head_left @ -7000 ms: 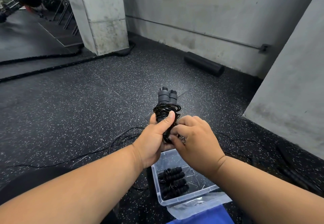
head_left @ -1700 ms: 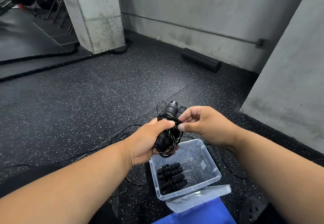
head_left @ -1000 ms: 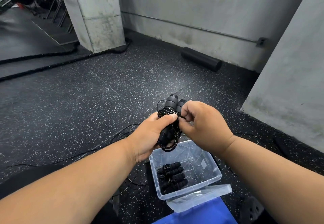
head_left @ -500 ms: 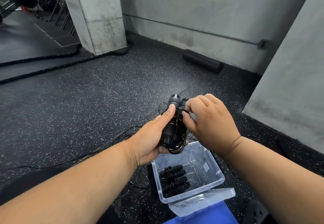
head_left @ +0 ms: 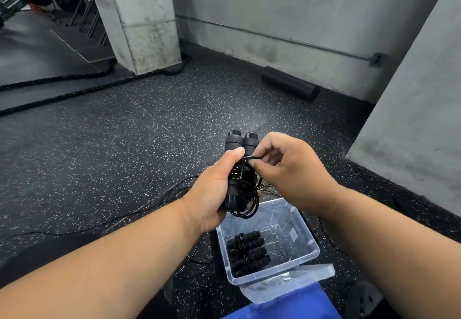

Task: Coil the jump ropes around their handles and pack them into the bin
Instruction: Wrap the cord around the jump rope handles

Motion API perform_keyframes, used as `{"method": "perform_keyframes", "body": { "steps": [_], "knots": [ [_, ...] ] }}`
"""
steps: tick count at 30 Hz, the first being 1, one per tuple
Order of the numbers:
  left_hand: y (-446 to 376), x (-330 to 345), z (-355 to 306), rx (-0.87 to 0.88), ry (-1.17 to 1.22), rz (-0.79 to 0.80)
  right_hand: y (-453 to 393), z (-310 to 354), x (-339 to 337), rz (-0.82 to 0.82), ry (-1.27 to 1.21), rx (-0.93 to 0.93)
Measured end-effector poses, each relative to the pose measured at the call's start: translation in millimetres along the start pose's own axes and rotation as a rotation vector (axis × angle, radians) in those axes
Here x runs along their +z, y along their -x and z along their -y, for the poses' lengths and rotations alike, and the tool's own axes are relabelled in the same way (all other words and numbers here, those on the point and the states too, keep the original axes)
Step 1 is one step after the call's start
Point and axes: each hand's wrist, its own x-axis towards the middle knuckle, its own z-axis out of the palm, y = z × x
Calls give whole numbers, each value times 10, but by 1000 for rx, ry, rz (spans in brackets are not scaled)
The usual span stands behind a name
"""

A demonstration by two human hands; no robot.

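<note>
In the head view, two black handles [head_left: 238, 166] are held side by side in the left hand [head_left: 215, 194], whose fingers are curled round them. The handles are pointed up and away from the person, so their long line is close to upright. Thin black rope [head_left: 245, 186] is wound round the middle of the handles, and a loose loop is left hanging at their lower end. A strand of this rope is pinched by the right hand [head_left: 289, 171], just to the right of the handles, near their top. The clear bin [head_left: 309, 237] is seen on the floor, straight below the handles and a little nearer to the person. In the bin, on its left side, two more coiled ropes [head_left: 248, 254] are laid flat. The right side of the bin is bare. A clear lid [head_left: 294, 281] is leaned against the near edge of the bin, and something blue [head_left: 287, 306] is seen just past the lid. More loose rope [head_left: 172, 196] is spread on the speckled floor [head_left: 124, 144] to the left of the bin. The last bit of winding seems to be in hand. The bundle is likely to be lowered straight down into the bin next, and the left hand is the one that is better placed for that, since the handles are already gripped by it.
</note>
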Motion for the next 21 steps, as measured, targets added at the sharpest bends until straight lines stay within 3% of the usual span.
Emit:
{"method": "perform_keyframes", "body": {
  "steps": [4, 9, 14, 18, 21],
  "knots": [
    [33, 17, 12, -12, -31, 3, -44, -9, -111, 164, -157, 136],
    [53, 35, 65, -18, -87, 33, -70, 63, -194, 285, 42, 166],
    [84, 52, 19, -8, -142, 59, -10, 78, -241, 168, 131, 113],
    [43, 21, -2, 54, -137, 74, 71, 130, -143, 16, 407, -77],
    [41, 39, 2, 119, -132, 21, 61, 129, -157, 10, 395, -114]
  ]
}}
